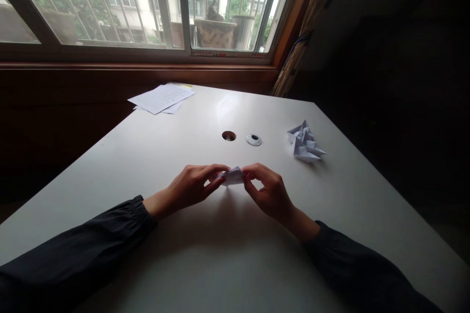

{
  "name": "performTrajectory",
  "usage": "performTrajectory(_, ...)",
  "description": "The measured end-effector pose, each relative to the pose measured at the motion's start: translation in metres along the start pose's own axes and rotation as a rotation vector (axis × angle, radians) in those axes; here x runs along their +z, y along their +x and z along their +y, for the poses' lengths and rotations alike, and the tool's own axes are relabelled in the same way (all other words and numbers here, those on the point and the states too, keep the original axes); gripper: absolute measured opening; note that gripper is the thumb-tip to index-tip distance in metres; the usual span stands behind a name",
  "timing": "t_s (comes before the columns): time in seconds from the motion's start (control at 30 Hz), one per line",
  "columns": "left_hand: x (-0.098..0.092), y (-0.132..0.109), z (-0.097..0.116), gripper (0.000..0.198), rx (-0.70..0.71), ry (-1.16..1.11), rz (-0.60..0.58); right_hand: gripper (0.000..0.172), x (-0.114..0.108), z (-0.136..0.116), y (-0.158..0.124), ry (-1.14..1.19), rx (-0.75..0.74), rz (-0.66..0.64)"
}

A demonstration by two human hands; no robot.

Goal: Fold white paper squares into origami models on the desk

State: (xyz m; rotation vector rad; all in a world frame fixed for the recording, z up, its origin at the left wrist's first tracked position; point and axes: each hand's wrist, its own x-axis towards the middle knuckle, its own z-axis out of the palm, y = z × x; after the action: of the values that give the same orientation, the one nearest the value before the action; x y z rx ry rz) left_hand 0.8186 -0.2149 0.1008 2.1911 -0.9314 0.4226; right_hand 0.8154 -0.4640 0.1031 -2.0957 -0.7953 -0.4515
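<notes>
A small folded piece of white paper (233, 176) is held just above the table, pinched from both sides. My left hand (196, 183) grips its left end between thumb and fingers. On the opposite end, the thumb and index finger of my right hand (270, 190) are closed on the paper. Its exact folded shape is partly covered by my fingertips. To the right of my hands lies a pile of pointed, folded white paper pieces (304, 144).
The white table (154, 156) has a round cable hole (229, 136), with its grommet cover (253, 140) lying to the right. Several paper sheets (161, 98) rest at the far left edge. Behind the table is a barred window (187, 10), with a curtain (293, 61) on its right.
</notes>
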Motion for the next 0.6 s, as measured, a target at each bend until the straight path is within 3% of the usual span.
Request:
performTrajectory(0.17,0.004,0.003,-0.003,0.024,-0.24,-0.266,-0.054,0.015,0.001,0.003,0.0,0.116,0.141,-0.017)
performTrajectory(0.4,0.004,-0.003,-0.023,0.016,-0.071,-0.025,-0.13,0.02,0.008,0.022,-0.007,-0.055,-0.02,-0.104)
performTrajectory(0.6,0.002,-0.004,-0.017,0.019,-0.001,0.036,-0.163,0.021,0.007,0.021,-0.008,-0.239,-0.09,-0.209)
